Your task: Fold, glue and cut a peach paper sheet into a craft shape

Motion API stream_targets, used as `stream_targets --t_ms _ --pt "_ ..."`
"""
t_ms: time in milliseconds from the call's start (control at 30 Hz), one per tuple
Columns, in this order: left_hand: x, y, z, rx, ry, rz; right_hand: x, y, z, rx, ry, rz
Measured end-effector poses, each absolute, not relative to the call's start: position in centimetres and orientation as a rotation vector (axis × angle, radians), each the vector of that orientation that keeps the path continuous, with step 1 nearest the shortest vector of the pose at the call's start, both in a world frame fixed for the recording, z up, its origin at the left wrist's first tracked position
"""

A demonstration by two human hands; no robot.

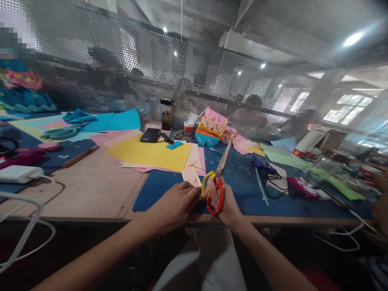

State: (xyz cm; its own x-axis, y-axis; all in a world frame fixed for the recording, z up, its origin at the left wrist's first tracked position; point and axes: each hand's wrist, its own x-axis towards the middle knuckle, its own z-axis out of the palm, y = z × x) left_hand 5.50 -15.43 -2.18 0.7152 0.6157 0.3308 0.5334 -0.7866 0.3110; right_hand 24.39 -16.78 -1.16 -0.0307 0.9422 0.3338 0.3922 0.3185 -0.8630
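Note:
Scissors [223,161] with one yellow and one red handle are in my right hand [222,200], blades pointing up and away from me. My left hand [174,204] rests at the near edge of the blue mat [154,188], its fingers curled and closed on a pale peach paper piece [191,176]. The two hands are close together. Beyond them lies a yellow sheet [154,151] over pink and peach sheets, with a small blue piece [174,145] on it.
A black phone [150,135], a dark jar [166,114], a paper cup [188,126] and stacked dotted paper pieces [212,125] stand farther back. Right are a glue gun [261,164], a magenta device [303,188] and a glass jar [325,167]. A white adapter [20,173] with cables lies left.

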Motion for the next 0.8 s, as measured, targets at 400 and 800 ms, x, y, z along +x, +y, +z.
stream_targets --t_ms 400,800 --pt "5.42 -15.7 -1.93 2.721 0.944 0.622 24.9 -16.27 -1.68 -1.257 -1.6 0.721" --pt "5.46 -15.48 -2.25 2.727 0.955 0.611 25.33 -16.2 -2.06 -1.254 -1.629 0.708"
